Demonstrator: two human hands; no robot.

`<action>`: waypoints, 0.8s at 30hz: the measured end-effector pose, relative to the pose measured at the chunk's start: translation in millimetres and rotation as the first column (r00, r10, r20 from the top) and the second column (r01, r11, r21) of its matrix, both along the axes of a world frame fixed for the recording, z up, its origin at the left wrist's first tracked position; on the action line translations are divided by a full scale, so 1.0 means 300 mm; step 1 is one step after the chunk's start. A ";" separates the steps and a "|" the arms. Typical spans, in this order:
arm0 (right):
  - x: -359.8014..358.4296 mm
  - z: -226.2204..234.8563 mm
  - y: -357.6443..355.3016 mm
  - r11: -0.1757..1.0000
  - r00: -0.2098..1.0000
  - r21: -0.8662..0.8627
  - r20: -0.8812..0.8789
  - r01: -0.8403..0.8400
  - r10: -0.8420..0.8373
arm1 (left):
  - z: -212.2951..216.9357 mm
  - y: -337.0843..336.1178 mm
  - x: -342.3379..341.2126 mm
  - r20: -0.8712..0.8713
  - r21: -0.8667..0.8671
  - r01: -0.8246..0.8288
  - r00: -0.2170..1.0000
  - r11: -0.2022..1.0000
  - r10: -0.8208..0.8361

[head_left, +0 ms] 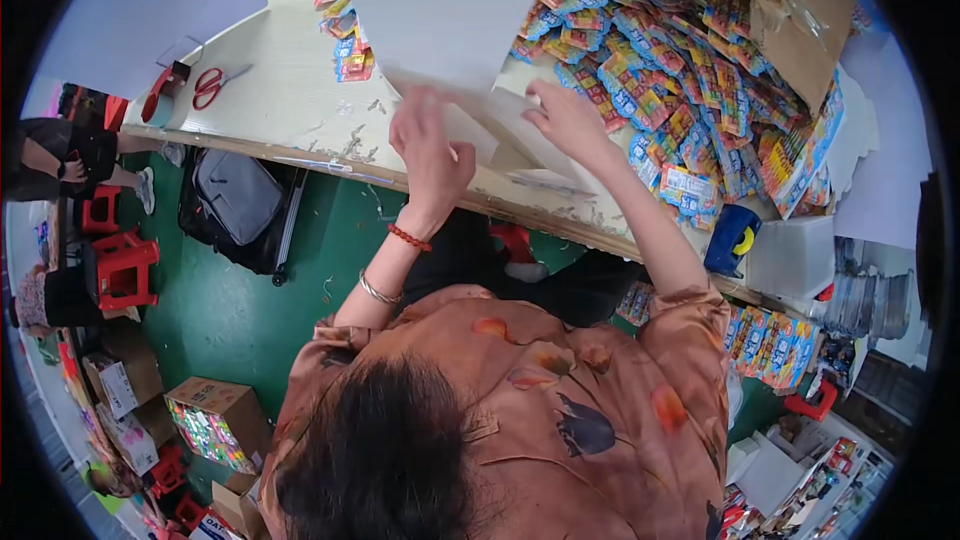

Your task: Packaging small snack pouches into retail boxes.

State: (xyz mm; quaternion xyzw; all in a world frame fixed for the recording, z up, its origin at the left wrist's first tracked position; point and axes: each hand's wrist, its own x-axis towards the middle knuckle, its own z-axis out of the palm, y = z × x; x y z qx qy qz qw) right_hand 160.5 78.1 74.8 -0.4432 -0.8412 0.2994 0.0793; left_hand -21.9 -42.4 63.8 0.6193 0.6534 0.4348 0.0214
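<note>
Left hand: the left hand (430, 145) lies near the counter's front edge, fingers loosely curled and pressing down on the white card sheets (440, 25); a red bead bracelet and a metal bangle sit on that wrist.
Right hand: the right hand (568, 120), at about 3 o'clock from the left one, rests flat with fingers spread on the same sheets; whether it pinches an edge I cannot tell from this angle.
White card sheets: they lie on the counter (290, 90) under both hands, the largest sheet rising toward 12 o'clock.
Small stack: thin white pieces (545, 180) lie at the counter's edge, at 6 o'clock from the right hand.
Packets: a big heap of colourful packets (690, 60) spreads at 2 o'clock from the hands, partly under a brown cardboard box (800, 10).
Tape dispenser: a blue one (730, 240) sits at 4 o'clock from the right hand.
Scissors: red-handled scissors (212, 85) lie at 9 o'clock, well apart from the hands.
</note>
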 end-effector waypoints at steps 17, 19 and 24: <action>0.034 0.023 0.232 0.940 0.877 0.332 0.471 -0.081 -0.091 | 0.139 0.059 -0.164 -0.296 -0.584 0.592 0.483 0.556 -0.824; 0.017 0.007 0.175 0.893 0.818 0.432 0.556 -0.130 -0.149 | 0.206 0.080 -0.213 -0.283 -0.590 0.590 0.489 0.551 -0.825; -0.029 -0.002 0.011 0.484 0.593 0.758 0.648 -0.437 -0.479 | 0.160 0.151 -0.172 -0.249 -0.728 0.306 0.716 0.614 -0.652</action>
